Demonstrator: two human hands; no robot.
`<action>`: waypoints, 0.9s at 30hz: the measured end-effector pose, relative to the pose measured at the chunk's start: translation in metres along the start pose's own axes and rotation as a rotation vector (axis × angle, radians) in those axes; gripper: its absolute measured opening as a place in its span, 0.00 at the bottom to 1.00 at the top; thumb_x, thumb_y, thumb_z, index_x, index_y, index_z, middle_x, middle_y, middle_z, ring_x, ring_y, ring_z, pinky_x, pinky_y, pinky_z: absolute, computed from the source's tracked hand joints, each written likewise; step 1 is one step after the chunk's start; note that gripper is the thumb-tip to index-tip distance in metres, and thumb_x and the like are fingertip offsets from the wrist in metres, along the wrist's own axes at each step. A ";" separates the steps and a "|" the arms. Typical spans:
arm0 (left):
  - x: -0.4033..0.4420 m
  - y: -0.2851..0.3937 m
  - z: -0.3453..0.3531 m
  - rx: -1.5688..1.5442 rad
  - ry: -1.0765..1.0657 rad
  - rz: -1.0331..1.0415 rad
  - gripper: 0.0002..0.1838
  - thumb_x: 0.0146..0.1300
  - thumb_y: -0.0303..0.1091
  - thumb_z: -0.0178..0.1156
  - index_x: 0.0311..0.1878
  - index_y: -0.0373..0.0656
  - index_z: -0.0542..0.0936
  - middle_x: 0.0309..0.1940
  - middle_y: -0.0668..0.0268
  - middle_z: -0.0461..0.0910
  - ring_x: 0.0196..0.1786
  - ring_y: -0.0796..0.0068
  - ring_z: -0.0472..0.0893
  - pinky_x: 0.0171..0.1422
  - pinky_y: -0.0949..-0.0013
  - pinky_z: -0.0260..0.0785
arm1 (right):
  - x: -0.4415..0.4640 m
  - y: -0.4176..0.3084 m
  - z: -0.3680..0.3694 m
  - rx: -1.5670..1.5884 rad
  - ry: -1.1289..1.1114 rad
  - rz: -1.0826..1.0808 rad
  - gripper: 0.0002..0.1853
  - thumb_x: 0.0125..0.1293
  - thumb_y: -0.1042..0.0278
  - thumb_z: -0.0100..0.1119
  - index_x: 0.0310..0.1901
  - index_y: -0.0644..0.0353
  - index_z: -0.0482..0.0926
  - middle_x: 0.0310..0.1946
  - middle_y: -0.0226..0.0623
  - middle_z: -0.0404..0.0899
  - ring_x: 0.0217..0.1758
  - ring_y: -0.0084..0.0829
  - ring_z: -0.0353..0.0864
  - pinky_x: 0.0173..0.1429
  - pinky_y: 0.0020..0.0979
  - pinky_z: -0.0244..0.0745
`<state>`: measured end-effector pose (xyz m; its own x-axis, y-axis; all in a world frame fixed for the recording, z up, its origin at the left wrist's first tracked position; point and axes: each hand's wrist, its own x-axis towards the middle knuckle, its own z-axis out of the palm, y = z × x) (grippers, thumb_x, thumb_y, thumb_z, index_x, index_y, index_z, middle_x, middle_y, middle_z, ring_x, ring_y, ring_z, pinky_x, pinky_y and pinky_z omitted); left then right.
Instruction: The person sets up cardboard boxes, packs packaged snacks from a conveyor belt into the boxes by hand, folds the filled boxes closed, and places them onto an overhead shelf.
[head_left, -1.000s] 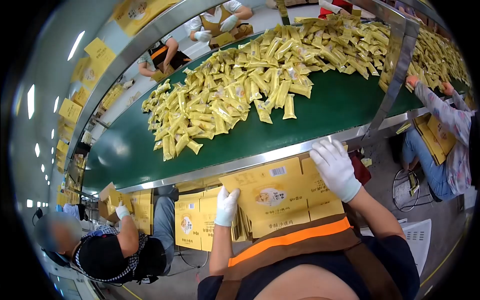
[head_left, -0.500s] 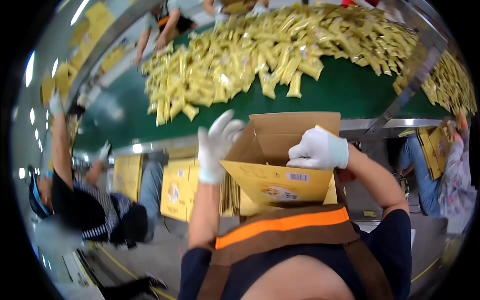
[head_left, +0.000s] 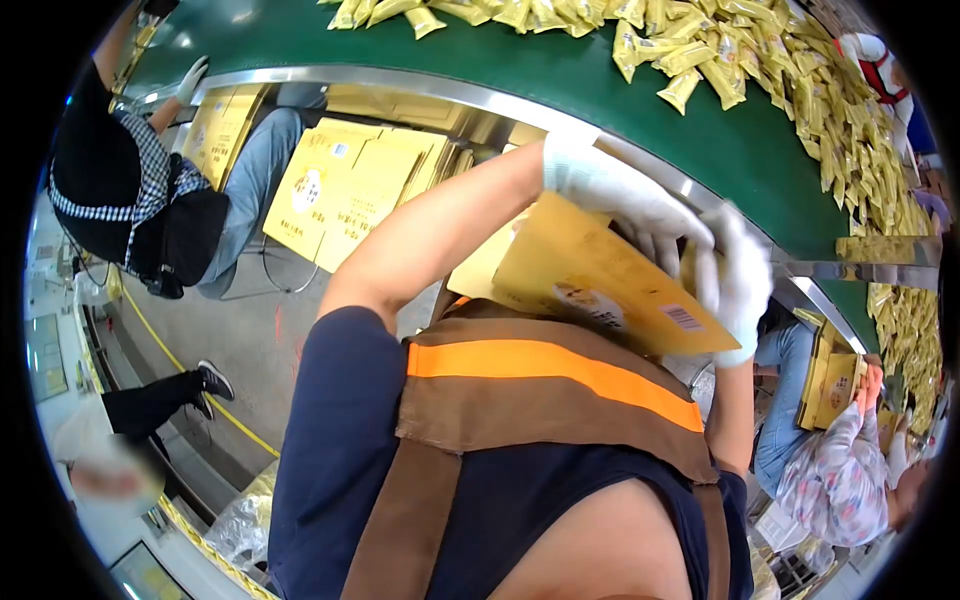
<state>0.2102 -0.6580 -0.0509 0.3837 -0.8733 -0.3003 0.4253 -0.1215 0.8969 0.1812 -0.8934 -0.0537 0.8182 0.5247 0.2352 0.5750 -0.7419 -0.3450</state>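
Observation:
A yellow carton [head_left: 600,285] with a barcode and a round printed picture is tilted in front of my chest. My left hand [head_left: 625,195], in a white glove, reaches across its far side, fingers bent down at the carton's edge. On the right, my right hand [head_left: 735,280], gloved too and blurred, is at the carton's right side with its fingers near the left fingertips. The carton hides part of both hands. Behind them runs the green conveyor belt [head_left: 560,85] with a metal edge, bearing a heap of yellow wrapped packets [head_left: 730,60].
Flat yellow cartons [head_left: 340,190] are stacked to the left below the belt. A co-worker in checkered cloth [head_left: 140,190] sits at far left, another in a floral top [head_left: 830,485] at right. A metal post [head_left: 880,270] crosses the belt at right.
The flat carton was opened into a box, then tipped and turned. My left hand moved from its left side over to the far side. The whole view has swung round.

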 end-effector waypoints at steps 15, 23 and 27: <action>-0.047 -0.042 -0.006 1.255 0.796 0.214 0.36 0.66 0.57 0.53 0.69 0.42 0.69 0.49 0.48 0.79 0.53 0.46 0.76 0.59 0.56 0.68 | -0.090 0.077 0.143 1.923 -0.121 0.887 0.25 0.78 0.53 0.43 0.71 0.54 0.65 0.68 0.38 0.70 0.70 0.31 0.69 0.72 0.35 0.65; -0.027 -0.141 0.007 0.456 1.386 0.831 0.27 0.73 0.51 0.48 0.62 0.38 0.75 0.53 0.54 0.79 0.58 0.58 0.78 0.67 0.59 0.69 | -0.006 -0.003 -0.002 1.406 0.145 0.247 0.47 0.52 0.64 0.73 0.70 0.72 0.59 0.66 0.46 0.69 0.69 0.37 0.70 0.72 0.35 0.64; 0.018 -0.251 -0.004 0.407 1.423 0.336 0.25 0.71 0.43 0.53 0.68 0.44 0.72 0.53 0.54 0.80 0.57 0.57 0.78 0.67 0.59 0.69 | 0.019 -0.018 -0.021 0.504 -0.167 -0.066 0.33 0.54 0.65 0.72 0.60 0.59 0.68 0.49 0.49 0.80 0.53 0.44 0.82 0.58 0.36 0.77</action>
<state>0.1140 -0.6408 -0.2825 0.9632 0.2535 0.0894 0.0026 -0.3415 0.9399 0.1862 -0.8790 -0.0235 0.7445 0.6532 0.1379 0.5172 -0.4336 -0.7379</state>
